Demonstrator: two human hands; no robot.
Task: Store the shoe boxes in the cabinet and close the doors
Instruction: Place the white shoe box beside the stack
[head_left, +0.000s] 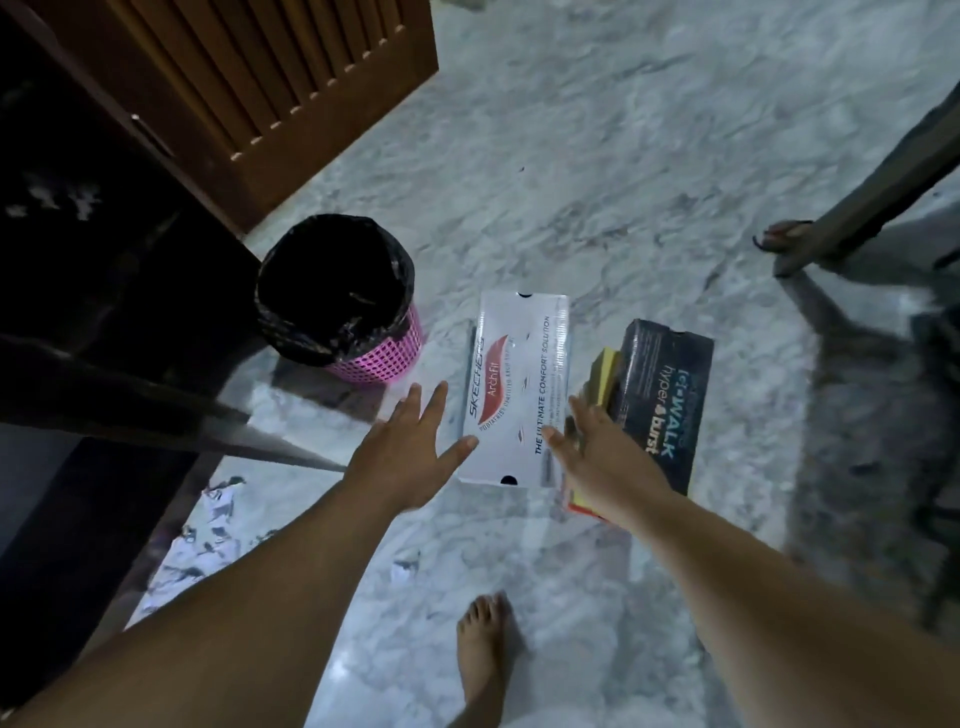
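white shoe box (519, 384) flat on marble floor (649, 156), dark shoe box (662, 400) just beside it on the right. left hand (410, 452) and right hand (597, 452) flank the white box, fingers spread, empty. cabinet door (270, 78) open.

Both bare arms stretched forward and down, hands open.

The left hand (410, 454) is palm down, its fingers spread and pointing to 1 o'clock, the thumb out to 3 o'clock. The right hand (605, 457) is also flat and open, fingers pointing to 11 o'clock. The two hands are apart and hold nothing. A bare foot (483, 657) stands at 6 o'clock.
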